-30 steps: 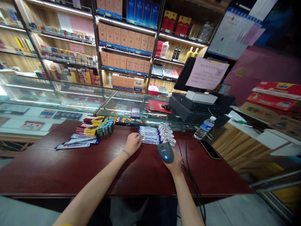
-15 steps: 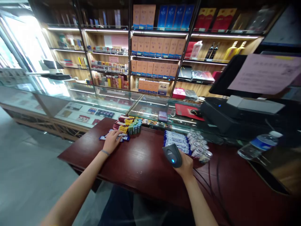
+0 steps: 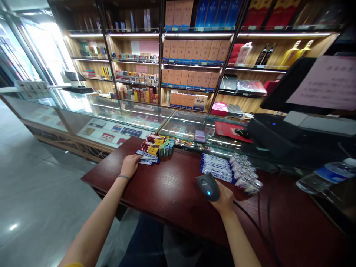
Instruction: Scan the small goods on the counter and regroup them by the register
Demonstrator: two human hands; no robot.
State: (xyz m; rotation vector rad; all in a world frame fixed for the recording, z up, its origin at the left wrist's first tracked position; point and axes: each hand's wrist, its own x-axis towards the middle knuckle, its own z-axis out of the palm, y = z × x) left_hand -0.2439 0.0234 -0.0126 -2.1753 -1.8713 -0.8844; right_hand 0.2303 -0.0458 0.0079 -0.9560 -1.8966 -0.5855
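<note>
My left hand (image 3: 129,165) is closed at the left end of a slim blue-and-white packet (image 3: 148,158), which lies over similar packets on the dark red table; the fingertips are partly hidden. Just behind them are red and yellow packets (image 3: 153,145) and several small green-topped cylinders (image 3: 166,147). My right hand (image 3: 224,197) grips a dark barcode scanner (image 3: 208,186) with a lit blue light, held above the table. Behind the scanner lies a row of blue-and-white packets (image 3: 217,167), with small silvery, rounded packages (image 3: 244,172) to its right.
A glass display counter (image 3: 133,115) runs along the table's far side. At the right stand a black register machine (image 3: 267,133) with a paper-covered screen, and a water bottle (image 3: 324,176). The scanner's cable (image 3: 251,218) trails across the table (image 3: 172,181). Stocked shelves line the wall.
My left hand has drawn back toward the left edge of the blue-and-white packets, uncovering more of them. The right hand still holds the scanner. The whole view has shifted slightly.
</note>
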